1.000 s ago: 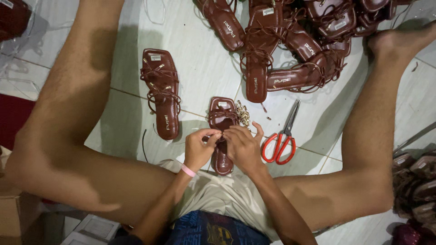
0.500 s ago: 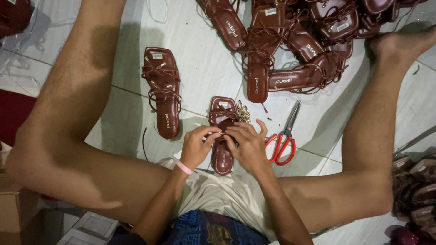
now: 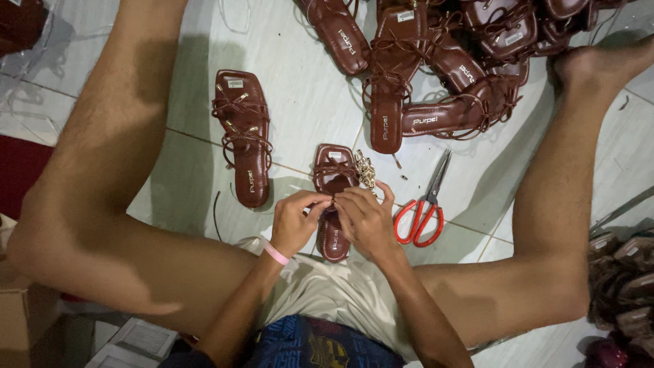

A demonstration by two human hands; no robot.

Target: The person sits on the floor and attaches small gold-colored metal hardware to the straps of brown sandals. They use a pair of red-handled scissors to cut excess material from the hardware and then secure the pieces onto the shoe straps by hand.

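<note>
Fingertips of both the left hand [image 3: 294, 225] and right hand [image 3: 364, 219] pinch a strap on the brown sandal [image 3: 333, 178] at centre frame; red scissors [image 3: 424, 204] lie just right, a sandal heap [image 3: 436, 61] upper right.

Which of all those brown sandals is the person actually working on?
The sandal lying between the legs: both hands pinch its straps. The other sandals lie untouched on the floor.

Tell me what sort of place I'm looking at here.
Probably a small home workshop for finishing footwear, worked on the floor. A pile of brown strappy sandals lies on the pale tiled floor, red-handled scissors beside, and both hands work on one sandal.
</note>
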